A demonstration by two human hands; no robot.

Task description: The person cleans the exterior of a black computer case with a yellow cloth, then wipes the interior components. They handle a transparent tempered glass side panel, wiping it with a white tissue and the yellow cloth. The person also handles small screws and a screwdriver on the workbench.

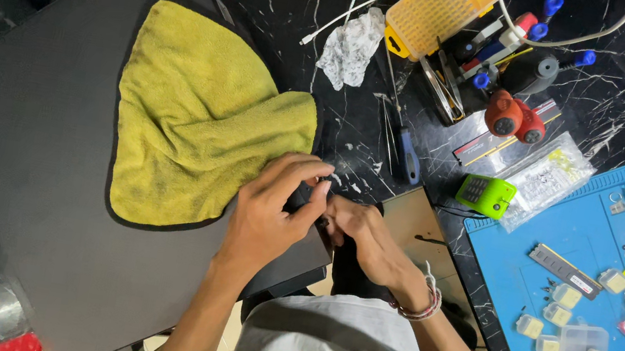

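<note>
- the left hand point(267, 219) and right hand point(362, 230) meet at the near corner of a closed dark laptop point(20, 152), fingers pinched together on a small dark piece point(307, 196) too hidden to identify; its long axis cannot be told.
- just beyond the left hand's fingers, a yellow cloth point(196, 114) lies on the lid, its narrow end pointing toward the grip.
- farther off, past the right hand, a green tool point(485, 194) sits beside a blue mat point(572, 244).

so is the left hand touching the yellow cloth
Touching. The head view shows the left hand lying over the lower right edge of the yellow cloth on the closed laptop, with no gap visible between them.
</note>
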